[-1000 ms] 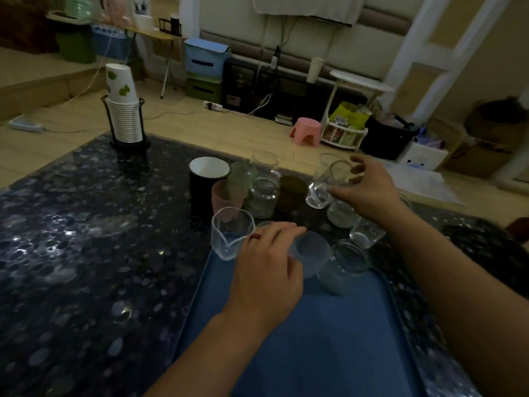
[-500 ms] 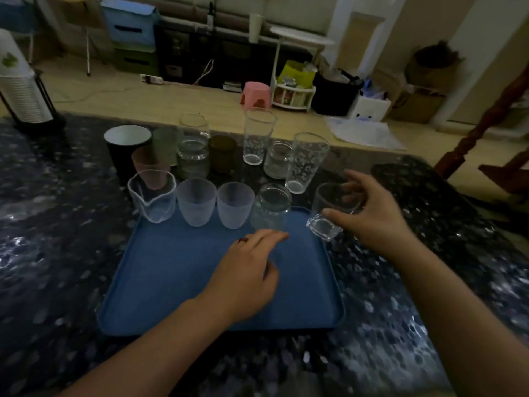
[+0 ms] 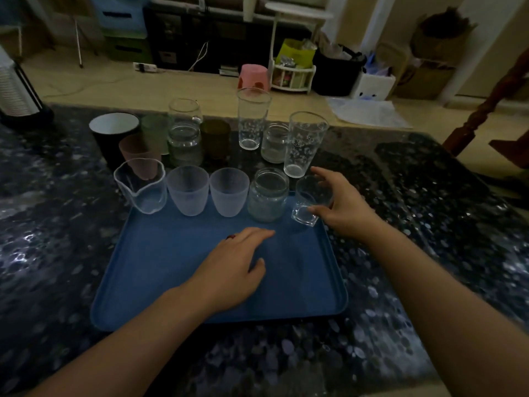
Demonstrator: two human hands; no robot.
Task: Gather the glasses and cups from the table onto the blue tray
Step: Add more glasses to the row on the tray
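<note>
Hands: right hand (image 3: pixel 340 206) grips a small clear glass (image 3: pixel 310 203) at the blue tray (image 3: pixel 177 267)'s upper right corner, extending the row; left hand (image 3: pixel 234 270) lies open, probably steadying it

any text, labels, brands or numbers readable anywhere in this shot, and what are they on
No readable text anywhere in this frame.
Tall clear glasses: a printed white pattern, but no letters that can be made out.
Yellow-green bag on the floor shelf: any print is too blurred to read.
White box on the floor: dark marks only, not legible.
Black cup, jar and blue tray: no label visible.
</note>
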